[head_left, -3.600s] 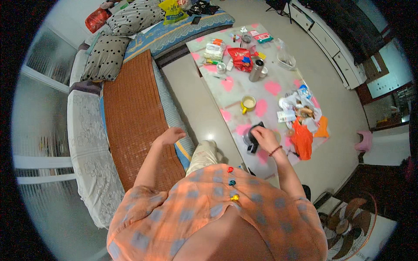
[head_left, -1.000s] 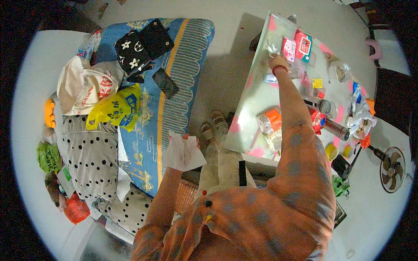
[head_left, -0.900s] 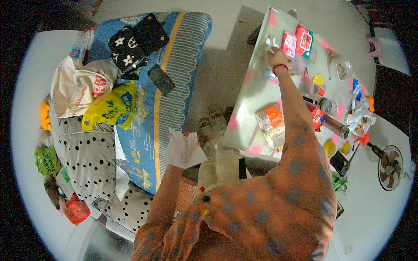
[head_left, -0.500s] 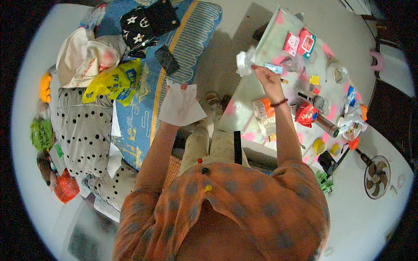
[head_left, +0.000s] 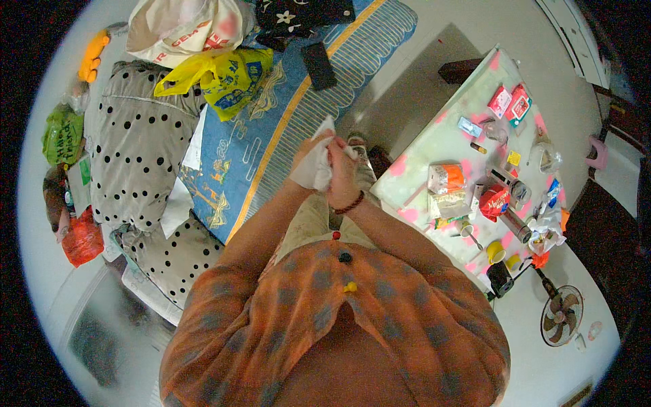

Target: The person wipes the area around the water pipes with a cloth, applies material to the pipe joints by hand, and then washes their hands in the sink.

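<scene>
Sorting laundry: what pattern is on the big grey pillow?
Black polka dots on the grey pillow, clearest in the head view.

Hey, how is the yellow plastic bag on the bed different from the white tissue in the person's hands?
The yellow plastic bag is bright yellow with blue print; the white tissue is plain white. The bag looks larger, bulging and full, while the tissue is small and crumpled. The bag lies untouched on the bed among other bags; the tissue is clasped between the left hand and the right hand. Both are soft, crinkled things.
</scene>
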Tool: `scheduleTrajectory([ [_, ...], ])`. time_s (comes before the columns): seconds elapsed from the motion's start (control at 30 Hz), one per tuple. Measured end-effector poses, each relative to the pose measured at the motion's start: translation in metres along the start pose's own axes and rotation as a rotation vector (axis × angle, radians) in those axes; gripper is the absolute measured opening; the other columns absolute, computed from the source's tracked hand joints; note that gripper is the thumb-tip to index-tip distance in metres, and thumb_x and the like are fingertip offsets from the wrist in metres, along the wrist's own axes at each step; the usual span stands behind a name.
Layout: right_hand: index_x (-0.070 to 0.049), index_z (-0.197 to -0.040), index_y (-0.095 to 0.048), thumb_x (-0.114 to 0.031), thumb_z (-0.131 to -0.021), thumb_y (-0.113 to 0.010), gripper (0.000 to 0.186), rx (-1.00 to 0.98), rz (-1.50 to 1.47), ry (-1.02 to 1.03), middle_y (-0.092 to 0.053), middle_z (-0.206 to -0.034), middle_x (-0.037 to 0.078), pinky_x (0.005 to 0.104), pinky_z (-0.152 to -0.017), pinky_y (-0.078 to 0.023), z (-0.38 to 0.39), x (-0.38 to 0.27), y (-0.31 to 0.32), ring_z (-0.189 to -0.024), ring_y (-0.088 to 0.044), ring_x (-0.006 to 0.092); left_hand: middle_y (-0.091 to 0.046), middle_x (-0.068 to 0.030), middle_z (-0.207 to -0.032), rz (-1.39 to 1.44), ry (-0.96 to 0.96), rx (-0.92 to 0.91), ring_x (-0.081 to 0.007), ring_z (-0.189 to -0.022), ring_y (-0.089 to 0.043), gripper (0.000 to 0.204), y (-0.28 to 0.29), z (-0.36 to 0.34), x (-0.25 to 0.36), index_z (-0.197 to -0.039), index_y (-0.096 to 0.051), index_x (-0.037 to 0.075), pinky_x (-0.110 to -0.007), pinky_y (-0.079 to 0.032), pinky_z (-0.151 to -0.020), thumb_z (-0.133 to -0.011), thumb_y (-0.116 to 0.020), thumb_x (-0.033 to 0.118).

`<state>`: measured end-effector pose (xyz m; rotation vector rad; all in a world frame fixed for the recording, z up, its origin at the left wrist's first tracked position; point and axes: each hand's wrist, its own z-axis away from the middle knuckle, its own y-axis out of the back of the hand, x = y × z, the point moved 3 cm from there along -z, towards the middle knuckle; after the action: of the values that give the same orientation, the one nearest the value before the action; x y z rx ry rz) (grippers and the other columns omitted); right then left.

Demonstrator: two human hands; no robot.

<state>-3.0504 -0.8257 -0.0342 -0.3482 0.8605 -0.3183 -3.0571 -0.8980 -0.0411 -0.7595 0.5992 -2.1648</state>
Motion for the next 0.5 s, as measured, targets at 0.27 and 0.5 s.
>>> scheduleTrajectory([
  [0.27,-0.002,-0.095,-0.056,-0.031,-0.089,-0.052,0.030,-0.483,0.861,0.094,-0.061,-0.076,0.014,0.0365,-0.065,-0.049,-0.099,0.033,-0.031,-0.067,-0.059,0.0326,-0.060,-0.0079,-0.087,0.379,-0.216,0.116,-0.0211,-0.080,-0.059,0.027,0.208,-0.033,-0.014,-0.099,-0.054,0.005,-0.041,-0.049,-0.077,-0.094,-0.044,0.030],
  [0.5,-0.002,-0.121,-0.043,-0.054,-0.067,-0.070,0.080,0.272,1.659,0.122,-0.049,-0.120,0.016,0.0427,-0.083,-0.046,-0.286,0.056,-0.010,-0.111,-0.048,0.0315,-0.059,-0.0096,-0.083,0.039,-0.360,0.242,-0.0262,-0.080,-0.056,0.041,0.271,0.026,-0.029,-0.088,-0.056,0.008,-0.055,-0.043,-0.085,-0.093,-0.039,0.045],
])
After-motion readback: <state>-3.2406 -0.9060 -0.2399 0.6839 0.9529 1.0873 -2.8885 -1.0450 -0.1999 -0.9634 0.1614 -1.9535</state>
